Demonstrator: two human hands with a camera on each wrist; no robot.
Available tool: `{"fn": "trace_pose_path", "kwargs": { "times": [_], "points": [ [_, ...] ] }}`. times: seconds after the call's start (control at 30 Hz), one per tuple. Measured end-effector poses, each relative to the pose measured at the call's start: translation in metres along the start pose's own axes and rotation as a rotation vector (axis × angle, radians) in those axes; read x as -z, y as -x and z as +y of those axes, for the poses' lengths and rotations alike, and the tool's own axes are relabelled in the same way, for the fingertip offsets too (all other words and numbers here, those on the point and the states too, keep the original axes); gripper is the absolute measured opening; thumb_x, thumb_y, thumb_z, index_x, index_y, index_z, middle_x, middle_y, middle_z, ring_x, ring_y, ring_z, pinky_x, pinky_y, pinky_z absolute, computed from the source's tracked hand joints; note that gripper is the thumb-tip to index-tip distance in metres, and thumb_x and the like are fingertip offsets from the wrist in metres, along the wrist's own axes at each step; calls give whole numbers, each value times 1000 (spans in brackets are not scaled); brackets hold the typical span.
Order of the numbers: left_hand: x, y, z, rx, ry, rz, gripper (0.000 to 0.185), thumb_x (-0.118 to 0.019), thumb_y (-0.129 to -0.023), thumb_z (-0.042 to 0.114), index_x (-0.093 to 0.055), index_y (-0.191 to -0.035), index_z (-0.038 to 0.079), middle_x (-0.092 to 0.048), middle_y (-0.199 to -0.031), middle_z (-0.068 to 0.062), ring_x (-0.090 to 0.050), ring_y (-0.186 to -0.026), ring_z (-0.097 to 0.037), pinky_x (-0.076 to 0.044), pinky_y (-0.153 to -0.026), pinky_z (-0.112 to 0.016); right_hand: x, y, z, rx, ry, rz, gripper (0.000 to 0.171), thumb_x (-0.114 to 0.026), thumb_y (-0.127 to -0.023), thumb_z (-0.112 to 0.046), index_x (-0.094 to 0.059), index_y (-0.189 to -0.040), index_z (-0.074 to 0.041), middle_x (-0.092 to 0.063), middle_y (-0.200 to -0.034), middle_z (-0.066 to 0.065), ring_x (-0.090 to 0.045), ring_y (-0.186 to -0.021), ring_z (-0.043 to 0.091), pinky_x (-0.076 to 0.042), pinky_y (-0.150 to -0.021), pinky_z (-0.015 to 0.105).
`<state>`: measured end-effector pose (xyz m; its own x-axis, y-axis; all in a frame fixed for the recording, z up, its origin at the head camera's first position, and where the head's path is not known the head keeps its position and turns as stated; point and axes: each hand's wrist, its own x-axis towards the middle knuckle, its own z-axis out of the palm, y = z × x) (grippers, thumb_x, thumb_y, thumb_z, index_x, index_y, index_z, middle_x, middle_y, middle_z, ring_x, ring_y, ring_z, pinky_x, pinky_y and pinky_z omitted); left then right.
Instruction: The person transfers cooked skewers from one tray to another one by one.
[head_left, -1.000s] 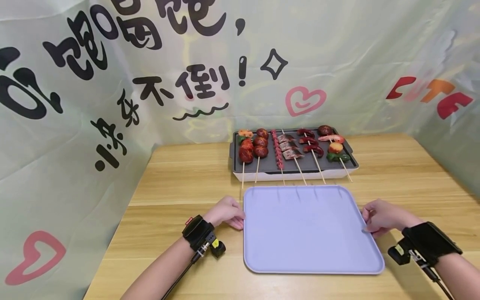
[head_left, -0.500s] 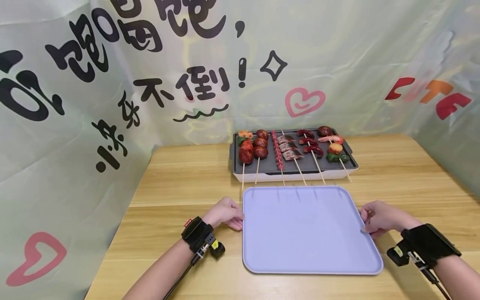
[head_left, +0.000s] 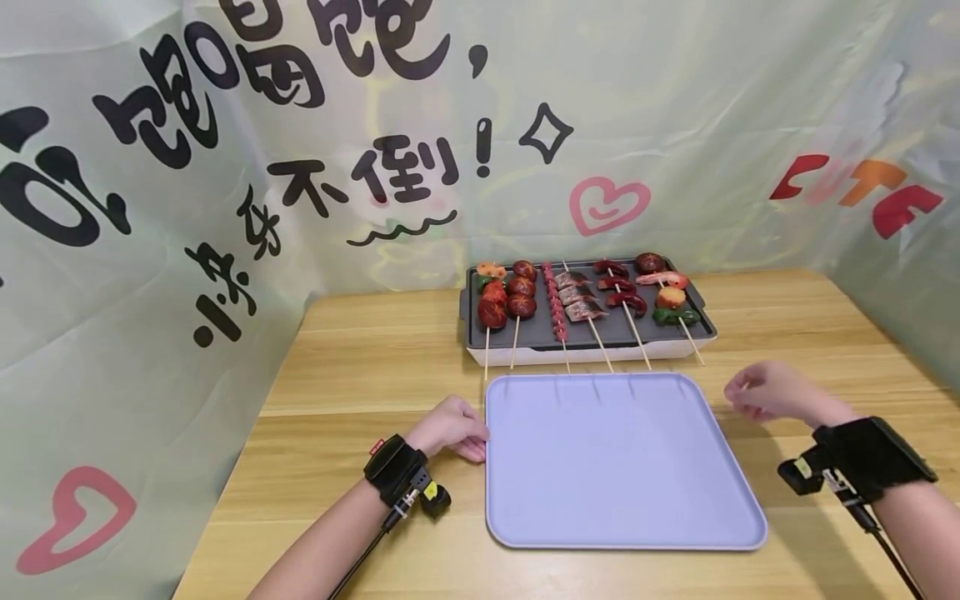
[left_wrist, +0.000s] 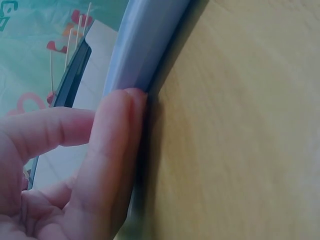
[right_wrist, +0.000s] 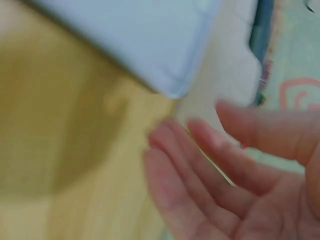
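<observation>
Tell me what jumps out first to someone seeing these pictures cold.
A large pale lilac tray lies bare on the wooden table, the left hand touching its left edge and the right hand lifted clear beside its far right corner. Just behind it, a dark grill pan holds a row of colourful skewers.
</observation>
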<state>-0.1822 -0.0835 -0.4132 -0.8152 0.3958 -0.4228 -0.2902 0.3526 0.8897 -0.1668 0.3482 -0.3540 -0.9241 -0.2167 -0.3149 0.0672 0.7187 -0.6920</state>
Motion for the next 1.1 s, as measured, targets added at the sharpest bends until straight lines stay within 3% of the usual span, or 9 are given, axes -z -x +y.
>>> {"fn": "trace_pose_path", "kwargs": {
  "times": [0.13, 0.3, 0.47, 0.8, 1.1],
  "points": [
    [-1, 0, -1, -6, -1, 0, 9, -58, -78, -8, -62, -82, -15, -62, -60, -13, -60, -48, -16, -59, -54, -29, 14, -7, -14, 9, -12, 134, 35, -48, -93, -8, -45, -107, 24, -62, -79, 6, -58, -66, 6, -58, -64, 28],
    [-2, -1, -1, -18, -6, -5, 9, -59, -78, -8, -63, -82, -15, -62, -60, -13, -60, -48, -16, -59, -54, -29, 17, -15, -24, 3, -32, 198, 48, -47, -95, -19, -41, -116, 24, -64, -84, 7, -58, -68, 1, -58, -69, 26],
    [-2, -2, -1, -12, -6, -4, 9, -59, -78, -7, -63, -82, -15, -63, -62, -14, -61, -49, -16, -59, -55, -30, 14, -24, -30, -1, -71, 217, 49, -48, -95, -19, -41, -116, 25, -64, -84, 5, -58, -66, 0, -58, -68, 24],
    [1, -2, -3, 6, -14, 17, 8, -59, -78, -7, -63, -82, -13, -63, -62, -14, -61, -49, -16, -59, -55, -30, 3, -43, -39, -22, -106, 257, 34, -49, -93, -10, -50, -104, 22, -64, -74, 4, -57, -63, 3, -56, -62, 20],
    [0, 0, -2, -10, -2, 6, 8, -59, -78, -7, -62, -81, -14, -63, -60, -14, -61, -49, -16, -59, -54, -31, 4, -49, -38, -67, -273, 176, 35, -45, -92, -3, -44, -113, 25, -64, -75, 3, -61, -65, 6, -58, -67, 25]
  ]
}}
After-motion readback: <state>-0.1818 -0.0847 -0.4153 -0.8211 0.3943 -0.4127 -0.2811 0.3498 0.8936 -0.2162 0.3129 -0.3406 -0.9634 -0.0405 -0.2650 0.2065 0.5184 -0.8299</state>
